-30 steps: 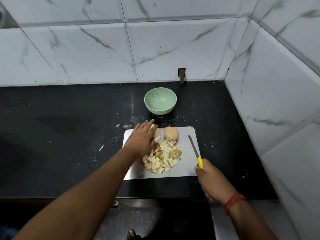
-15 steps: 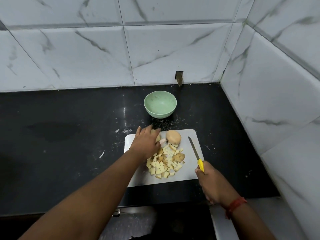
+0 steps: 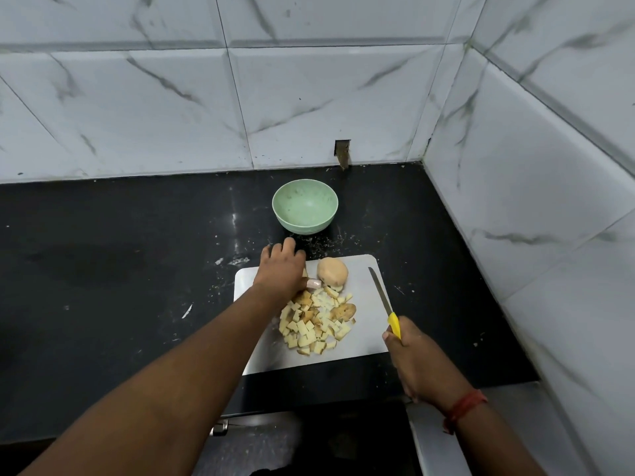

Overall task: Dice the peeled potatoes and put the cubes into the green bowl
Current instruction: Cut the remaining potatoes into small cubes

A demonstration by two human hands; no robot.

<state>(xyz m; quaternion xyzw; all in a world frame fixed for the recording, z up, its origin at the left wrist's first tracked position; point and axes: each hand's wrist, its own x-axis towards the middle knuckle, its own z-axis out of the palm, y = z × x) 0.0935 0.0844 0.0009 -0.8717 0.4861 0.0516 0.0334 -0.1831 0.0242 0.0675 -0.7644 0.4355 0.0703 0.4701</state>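
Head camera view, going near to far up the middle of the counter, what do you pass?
Pile of potato cubes → whole peeled potato → green bowl → tiled back wall.

No readable text, labels, brands, numbers or signs appear anywhere in the view.

The marbled wall tiles, the dark countertop, the cutting board point(image 3: 364, 341), the green bowl point(image 3: 304, 208) and the knife point(image 3: 384, 302) with its yellow handle all show plain surfaces without any print, sticker or marking.
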